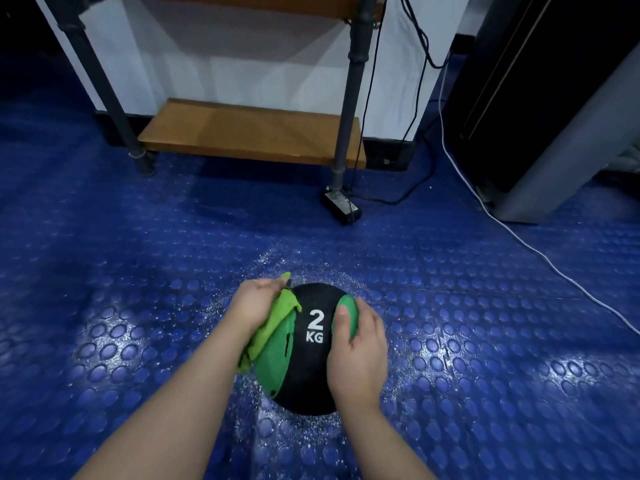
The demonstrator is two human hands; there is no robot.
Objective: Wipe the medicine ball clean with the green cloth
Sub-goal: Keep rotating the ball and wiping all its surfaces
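Observation:
A black and green medicine ball (pixel 308 372) marked "2 KG" sits on the blue studded floor. My left hand (pixel 254 303) grips the green cloth (pixel 277 322) and holds it against the ball's upper left side; the cloth hangs down under my palm. My right hand (pixel 358 348) lies on the ball's right side, its thumb on a green panel and its fingers wrapped round the curve.
White specks are scattered on the blue floor (pixel 138 306) around the ball. A wooden shelf with metal legs (pixel 249 133) stands ahead. A black power adapter (pixel 341 206) and cables lie beyond the ball. A white cable (pixel 540 254) runs along the right, near a dark cabinet (pixel 540 98).

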